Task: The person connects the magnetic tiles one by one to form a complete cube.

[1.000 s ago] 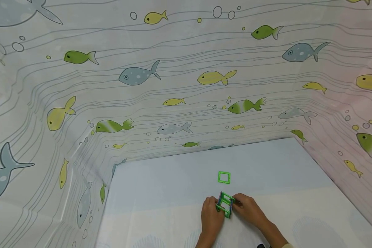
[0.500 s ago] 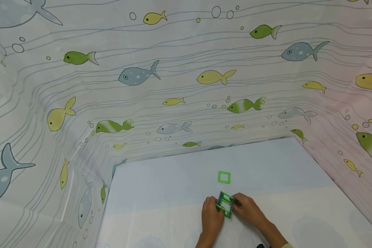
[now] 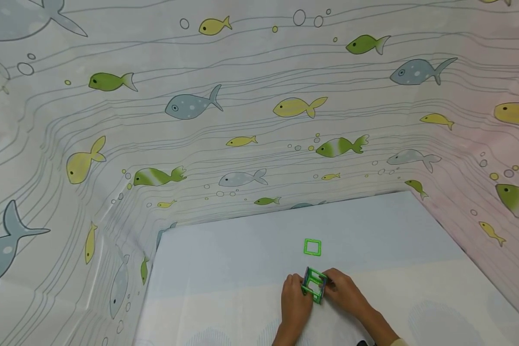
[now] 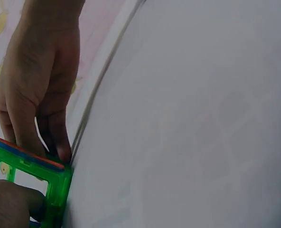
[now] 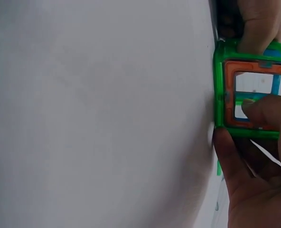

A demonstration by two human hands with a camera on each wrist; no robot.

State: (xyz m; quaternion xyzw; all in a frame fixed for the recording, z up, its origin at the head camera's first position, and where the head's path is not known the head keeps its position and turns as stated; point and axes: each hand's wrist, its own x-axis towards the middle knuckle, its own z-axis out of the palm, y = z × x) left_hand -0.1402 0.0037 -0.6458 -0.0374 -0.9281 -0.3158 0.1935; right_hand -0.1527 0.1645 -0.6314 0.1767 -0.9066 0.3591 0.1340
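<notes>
A small open box of square magnetic tiles [image 3: 312,291] stands between my two hands on the table. My left hand [image 3: 296,302] grips its left side, with the thumb at the near green tile [image 4: 60,190]. My right hand [image 3: 348,292] holds the opposite side, its thumb on an orange tile [image 5: 229,90] framed by green edges in the right wrist view. An orange and blue edge [image 4: 29,154] runs along the side under the right hand's fingers in the left wrist view. A loose green square tile [image 3: 306,246] lies flat just beyond the box.
The pale table [image 3: 225,259] is bordered by hanging sheets [image 3: 246,158] printed with fish at the back and both sides. A dark object [image 3: 362,343] shows by the right wrist at the bottom edge.
Both hands keep their hold on the tile box, which stays in place. The loose green tile lies where it was; only the head view shifts slightly.
</notes>
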